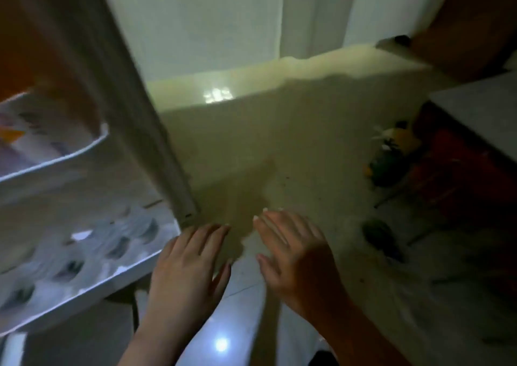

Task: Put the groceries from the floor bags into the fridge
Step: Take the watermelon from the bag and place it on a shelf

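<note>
Glossy pale tiled floor (307,147) beside open white fridge door (117,113); left hand (190,265), right hand (293,253) spread flat, empty, probably between items; blurred groceries (391,152) well apart.

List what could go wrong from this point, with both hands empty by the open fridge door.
1. The open fridge door stands close beside the left hand; a turn toward the groceries could knock it or its egg tray.
2. The groceries lie loose on the floor to the right, in dim light; a dark item near the right hand could be stepped on.
3. The picture is blurred, so the head is probably moving fast and a reach may miss.
</note>
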